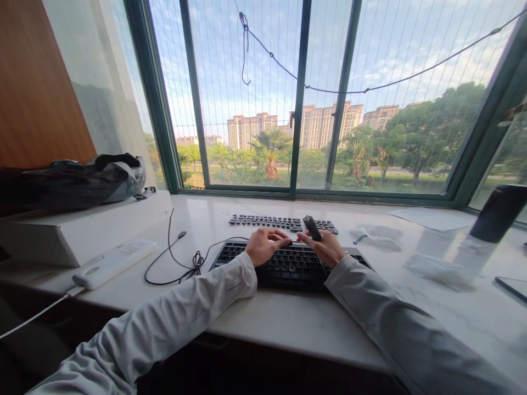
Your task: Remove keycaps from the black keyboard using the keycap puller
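Above black keyboard (pixel 288 270), dark tool (pixel 312 227) in closed right hand (pixel 328 248); left hand (pixel 265 246) seemingly curled.

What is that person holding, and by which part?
The right hand grips a small dark object by its lower end. The left hand rests on the nearer keyboard.

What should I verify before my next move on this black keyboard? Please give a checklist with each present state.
1. Right hand grip on the small dark oblong tool: ok, held in the fingers.
2. Left hand on the black rectangular keyboard: ok, resting on keys.
3. Keyboard flat on the pale stone sill: ok.
4. Thin black cable away from both hands: ok, lies left.
5. Tool tip touching a key: cannot tell.
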A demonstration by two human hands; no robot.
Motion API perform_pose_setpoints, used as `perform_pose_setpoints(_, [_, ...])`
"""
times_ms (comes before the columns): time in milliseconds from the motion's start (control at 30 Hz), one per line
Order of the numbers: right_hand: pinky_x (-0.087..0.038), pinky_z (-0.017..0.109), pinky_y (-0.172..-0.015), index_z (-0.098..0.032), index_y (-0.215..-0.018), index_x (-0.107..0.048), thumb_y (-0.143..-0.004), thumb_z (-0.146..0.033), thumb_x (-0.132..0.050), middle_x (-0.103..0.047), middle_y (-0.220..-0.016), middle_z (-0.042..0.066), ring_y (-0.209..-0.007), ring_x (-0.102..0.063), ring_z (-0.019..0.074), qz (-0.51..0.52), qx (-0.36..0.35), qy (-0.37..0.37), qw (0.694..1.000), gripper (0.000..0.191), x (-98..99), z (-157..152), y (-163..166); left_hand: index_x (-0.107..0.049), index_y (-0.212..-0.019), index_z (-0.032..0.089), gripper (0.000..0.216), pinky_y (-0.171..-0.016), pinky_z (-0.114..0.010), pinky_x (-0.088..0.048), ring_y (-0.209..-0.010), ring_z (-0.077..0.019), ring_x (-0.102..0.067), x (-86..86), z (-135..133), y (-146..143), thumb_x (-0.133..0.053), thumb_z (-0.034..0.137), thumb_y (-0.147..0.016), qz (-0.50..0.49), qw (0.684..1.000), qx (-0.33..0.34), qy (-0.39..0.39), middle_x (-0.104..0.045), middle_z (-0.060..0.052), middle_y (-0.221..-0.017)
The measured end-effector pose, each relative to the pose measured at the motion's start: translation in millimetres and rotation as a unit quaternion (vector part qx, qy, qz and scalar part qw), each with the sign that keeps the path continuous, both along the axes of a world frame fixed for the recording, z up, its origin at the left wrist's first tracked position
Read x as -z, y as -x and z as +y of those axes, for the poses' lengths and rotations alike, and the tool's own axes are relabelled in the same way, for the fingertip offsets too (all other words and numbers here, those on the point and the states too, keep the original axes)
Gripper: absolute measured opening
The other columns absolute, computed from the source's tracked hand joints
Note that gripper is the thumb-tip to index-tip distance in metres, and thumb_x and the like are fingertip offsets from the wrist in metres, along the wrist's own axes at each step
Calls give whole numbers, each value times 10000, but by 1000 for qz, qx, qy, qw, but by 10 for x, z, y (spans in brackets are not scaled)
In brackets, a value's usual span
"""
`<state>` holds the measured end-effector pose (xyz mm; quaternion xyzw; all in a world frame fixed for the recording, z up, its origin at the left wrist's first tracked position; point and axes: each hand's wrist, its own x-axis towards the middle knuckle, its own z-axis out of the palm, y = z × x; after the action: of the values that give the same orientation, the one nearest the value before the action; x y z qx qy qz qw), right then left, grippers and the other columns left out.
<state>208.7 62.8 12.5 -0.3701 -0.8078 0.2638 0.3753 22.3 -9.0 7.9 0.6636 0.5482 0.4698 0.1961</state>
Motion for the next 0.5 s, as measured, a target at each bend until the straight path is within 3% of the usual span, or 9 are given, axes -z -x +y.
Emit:
perform_pose_setpoints(333, [-417,275,-630,-184,-816,-761,-735,-494,-621,-696,-700,28,-713,-631,203,-41,-33,-8,999,350,115,64,25,-737,-912,190,268,-781,-282,-515,-868,-186,-674,19,14,-2,-624,399,-789,26,999,-10,-27,-736,-41,-893])
perform_pose_setpoints(500, [-420,271,-654,-201,-821,-768,-738,-434,-633,-714,-740,31,-753,-640,208,-51,-34,-13,998,282,107,50,27,-725,-981,191,348,-799,-295,-512,-864,-202,-677,9,-10,-2,-728,392,-698,38,999,14,-12,-738,-47,-912])
